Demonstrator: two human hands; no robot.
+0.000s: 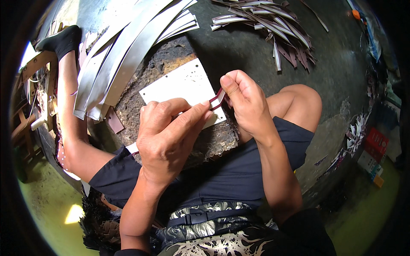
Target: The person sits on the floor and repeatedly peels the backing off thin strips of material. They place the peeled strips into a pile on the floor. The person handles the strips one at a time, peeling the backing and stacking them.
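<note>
A narrow strip, dark red on one side and white on the other, runs between my hands, bent upward at its right part. My left hand is closed on the strip, its index fingertip pressing near the bend. With thumb and curled fingers my right hand pinches the strip's right end. Under the strip lies a white rectangular plate with dark holes near its corners and small dark specks. The plate rests on a rough, worn block between my legs. A white strip piece shows left of my left hand; whether it joins the held strip is hidden.
Long pale strips lie in a stack across the block's far left side. A heap of brown and white strips is on the dark floor at the far right. Wooden pieces stand at the left, and a red package lies far right.
</note>
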